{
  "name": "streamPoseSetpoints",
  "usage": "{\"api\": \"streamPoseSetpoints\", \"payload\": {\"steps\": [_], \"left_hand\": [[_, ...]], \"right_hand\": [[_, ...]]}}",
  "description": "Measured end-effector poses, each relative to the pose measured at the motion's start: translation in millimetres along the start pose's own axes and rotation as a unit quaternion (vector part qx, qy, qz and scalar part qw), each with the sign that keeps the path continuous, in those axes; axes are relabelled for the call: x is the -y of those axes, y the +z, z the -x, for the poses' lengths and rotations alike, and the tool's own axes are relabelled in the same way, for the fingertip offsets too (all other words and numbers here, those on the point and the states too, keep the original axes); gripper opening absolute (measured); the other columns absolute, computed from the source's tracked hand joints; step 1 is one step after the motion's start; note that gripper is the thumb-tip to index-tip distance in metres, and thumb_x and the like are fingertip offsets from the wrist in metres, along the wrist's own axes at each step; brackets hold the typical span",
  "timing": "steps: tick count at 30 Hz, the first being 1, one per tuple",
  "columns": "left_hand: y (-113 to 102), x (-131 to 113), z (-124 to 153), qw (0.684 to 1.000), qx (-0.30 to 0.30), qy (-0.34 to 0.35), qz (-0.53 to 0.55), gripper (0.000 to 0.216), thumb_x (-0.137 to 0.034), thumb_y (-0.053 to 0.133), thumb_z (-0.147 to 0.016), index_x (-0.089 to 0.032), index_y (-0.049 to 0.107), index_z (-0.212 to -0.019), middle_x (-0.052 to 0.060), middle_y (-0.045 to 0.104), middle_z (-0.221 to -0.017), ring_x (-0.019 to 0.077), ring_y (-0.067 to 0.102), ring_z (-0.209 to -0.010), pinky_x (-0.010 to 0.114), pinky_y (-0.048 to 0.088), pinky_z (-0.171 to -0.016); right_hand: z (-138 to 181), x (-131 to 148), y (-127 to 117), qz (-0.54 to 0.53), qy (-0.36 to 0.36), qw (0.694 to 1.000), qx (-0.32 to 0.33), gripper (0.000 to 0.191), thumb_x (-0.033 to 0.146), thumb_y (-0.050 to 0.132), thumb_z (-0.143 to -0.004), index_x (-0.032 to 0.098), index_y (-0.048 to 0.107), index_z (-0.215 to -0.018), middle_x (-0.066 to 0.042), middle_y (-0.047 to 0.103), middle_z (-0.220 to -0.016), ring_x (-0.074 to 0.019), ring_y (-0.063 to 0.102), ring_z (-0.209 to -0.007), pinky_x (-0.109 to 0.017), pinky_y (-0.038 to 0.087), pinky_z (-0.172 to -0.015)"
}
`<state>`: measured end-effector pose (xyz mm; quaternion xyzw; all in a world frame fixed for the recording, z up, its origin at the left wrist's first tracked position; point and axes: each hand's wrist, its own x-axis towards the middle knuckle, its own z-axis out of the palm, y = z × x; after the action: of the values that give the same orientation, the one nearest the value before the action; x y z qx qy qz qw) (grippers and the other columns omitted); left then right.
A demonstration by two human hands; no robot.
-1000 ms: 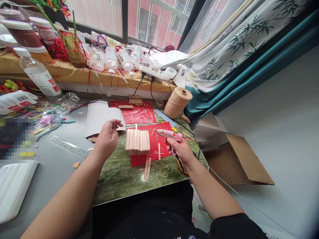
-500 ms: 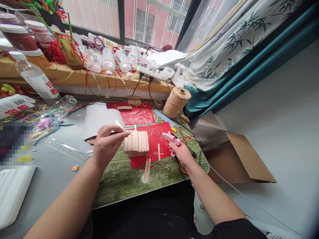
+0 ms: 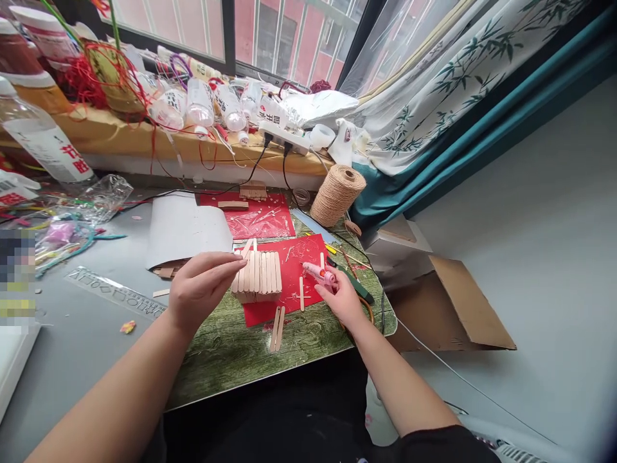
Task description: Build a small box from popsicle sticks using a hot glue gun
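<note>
A small box of wooden craft sticks [image 3: 257,276] stands on a red sheet [image 3: 289,276] on the green mat. My left hand [image 3: 200,289] pinches one wooden stick [image 3: 244,251] by its end and holds it at the box's upper left edge. My right hand [image 3: 343,300] lies on the table to the right of the box, fingers closed round a pink glue gun [image 3: 319,273] whose nozzle points left. Two loose sticks [image 3: 277,319] lie side by side in front of the box, and another one [image 3: 301,294] lies on the red sheet.
A spool of jute twine [image 3: 337,195] stands behind the red sheet. A folded white card [image 3: 186,228], a clear ruler [image 3: 116,293] and plastic wrappers lie to the left. Bottles and a power strip [image 3: 284,137] crowd the window sill. An open cardboard box [image 3: 450,312] sits on the floor at right.
My left hand picked up a wooden stick and brought it to the box's left edge. My right hand lowered the glue gun toward the table. The view shifted slightly.
</note>
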<state>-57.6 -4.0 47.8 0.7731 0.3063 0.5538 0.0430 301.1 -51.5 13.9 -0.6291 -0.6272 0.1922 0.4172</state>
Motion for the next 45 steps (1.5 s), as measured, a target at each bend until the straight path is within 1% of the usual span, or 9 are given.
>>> {"api": "streamPoseSetpoints", "payload": {"steps": [4, 8, 13, 24, 29, 34, 37, 40, 45], "left_hand": [[1.9, 1.8, 3.4, 0.994, 0.030, 0.093, -0.057, 0.051, -0.011, 0.075, -0.095, -0.039, 0.071, -0.138, 0.003, 0.079, -0.117, 0.0212, 0.078, -0.099, 0.039, 0.063, -0.088], [2.3, -6.8, 6.7, 0.968, 0.091, 0.193, -0.134, 0.051, -0.020, 0.080, -0.094, -0.047, 0.070, -0.137, -0.005, 0.082, -0.105, 0.0168, 0.077, -0.088, 0.035, 0.058, -0.083], [-3.4, -21.8, 3.6, 0.961, 0.119, 0.213, -0.126, 0.057, -0.016, 0.075, -0.097, -0.047, 0.063, -0.144, -0.008, 0.082, -0.107, 0.0146, 0.076, -0.086, 0.034, 0.053, -0.077], [-4.2, -25.3, -0.5, 0.958, 0.116, 0.232, -0.121, 0.047, -0.016, 0.076, -0.097, -0.038, 0.068, -0.138, -0.007, 0.082, -0.110, 0.0135, 0.076, -0.094, 0.035, 0.049, -0.079], [-5.4, -29.7, -8.0, 0.953, 0.099, 0.256, -0.126, 0.031, -0.018, 0.077, -0.097, -0.029, 0.073, -0.126, -0.006, 0.082, -0.104, 0.0121, 0.074, -0.092, 0.034, 0.047, -0.079], [-5.2, -28.2, -8.7, 0.955, 0.106, 0.252, -0.113, 0.028, -0.016, 0.068, -0.102, -0.026, 0.071, -0.128, -0.004, 0.083, -0.106, 0.0127, 0.074, -0.094, 0.034, 0.047, -0.080], [-2.7, -23.8, -4.8, 0.965, 0.099, 0.221, -0.099, 0.043, -0.017, 0.069, -0.100, -0.028, 0.064, -0.142, -0.001, 0.082, -0.113, 0.0160, 0.074, -0.100, 0.035, 0.050, -0.087], [0.9, -16.7, -0.9, 0.989, 0.071, 0.101, -0.084, 0.064, -0.020, 0.072, -0.097, -0.030, 0.049, -0.157, 0.007, 0.077, -0.127, 0.0227, 0.071, -0.112, 0.040, 0.052, -0.099], [7.9, -4.4, -0.3, 0.990, 0.091, -0.107, -0.012, 0.054, -0.023, 0.056, -0.103, -0.028, 0.049, -0.156, 0.012, 0.063, -0.149, 0.0285, 0.059, -0.139, 0.051, 0.047, -0.118]], "right_hand": [[11.8, 36.0, -16.7, 0.062, -0.142, 0.976, -0.150, 0.048, 0.036, 0.076, -0.093, 0.024, 0.059, -0.136, -0.016, 0.061, -0.134, -0.0328, 0.063, -0.128, -0.060, 0.053, -0.112], [12.7, 93.4, -6.1, 0.053, -0.298, 0.953, 0.019, 0.070, 0.039, 0.085, -0.088, 0.033, 0.051, -0.149, -0.015, 0.057, -0.148, -0.0362, 0.058, -0.138, -0.062, 0.051, -0.116], [-6.7, 121.2, 26.9, -0.046, -0.253, 0.955, 0.149, 0.091, 0.051, 0.089, -0.084, 0.033, 0.041, -0.160, -0.014, 0.050, -0.162, -0.0349, 0.051, -0.150, -0.059, 0.046, -0.124], [-22.5, 117.0, 38.0, -0.103, -0.234, 0.952, 0.168, 0.078, 0.034, 0.088, -0.084, 0.033, 0.051, -0.153, -0.010, 0.060, -0.150, -0.0309, 0.058, -0.140, -0.054, 0.051, -0.120], [-29.2, 116.3, 34.7, -0.108, -0.252, 0.938, 0.214, 0.090, 0.042, 0.094, -0.077, 0.036, 0.049, -0.154, -0.009, 0.055, -0.156, -0.0339, 0.052, -0.147, -0.058, 0.043, -0.126], [-32.1, 111.8, 33.6, -0.126, -0.226, 0.940, 0.221, 0.089, 0.046, 0.094, -0.077, 0.035, 0.049, -0.153, -0.009, 0.057, -0.152, -0.0330, 0.056, -0.142, -0.056, 0.048, -0.122], [-35.7, 110.0, 37.5, -0.109, -0.210, 0.948, 0.212, 0.088, 0.046, 0.093, -0.076, 0.033, 0.049, -0.151, -0.010, 0.059, -0.147, -0.0326, 0.059, -0.136, -0.055, 0.050, -0.119], [-43.3, 108.8, 43.3, -0.080, -0.203, 0.956, 0.197, 0.083, 0.049, 0.093, -0.077, 0.031, 0.052, -0.147, -0.011, 0.060, -0.144, -0.0328, 0.059, -0.134, -0.054, 0.049, -0.118], [-56.5, 109.0, 50.0, -0.037, -0.208, 0.951, 0.226, 0.078, 0.047, 0.093, -0.075, 0.028, 0.056, -0.141, -0.011, 0.063, -0.139, -0.0324, 0.060, -0.129, -0.053, 0.053, -0.111]]}}
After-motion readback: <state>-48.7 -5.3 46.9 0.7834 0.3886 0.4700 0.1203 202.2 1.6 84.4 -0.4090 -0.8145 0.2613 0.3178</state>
